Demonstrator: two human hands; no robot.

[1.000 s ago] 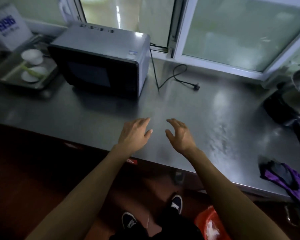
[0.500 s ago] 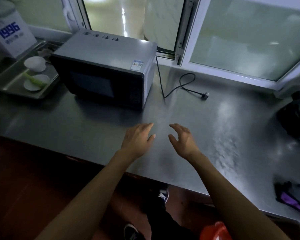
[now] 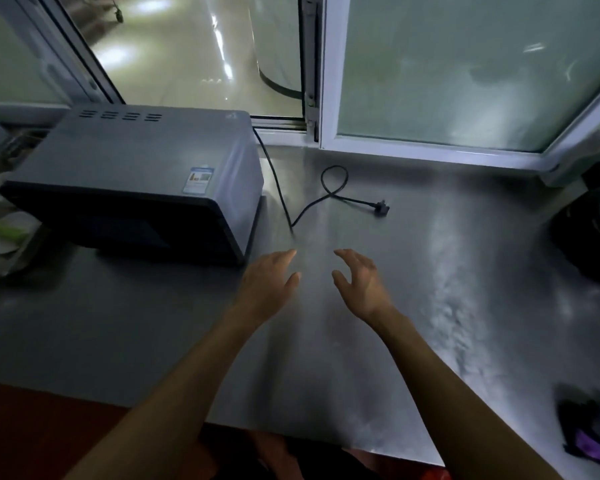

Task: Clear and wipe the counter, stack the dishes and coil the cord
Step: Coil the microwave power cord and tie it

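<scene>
We are reaching for the cord (image 3: 329, 195) beside the microwave (image 3: 136, 174); left hand (image 3: 267, 285) and right hand (image 3: 359, 282) released; gathering follows.

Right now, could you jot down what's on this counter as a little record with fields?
surface: steel counter
appliance: microwave, far left
cord: black cord lies loose in one loop beside the microwave, plug unplugged, flat on the counter
dishes: white dishes left of the microwave, partly hidden
cloth: dark purple cloth at the near right edge
left hand: open, holding nothing
right hand: fingers loosely bent, holding nothing
</scene>
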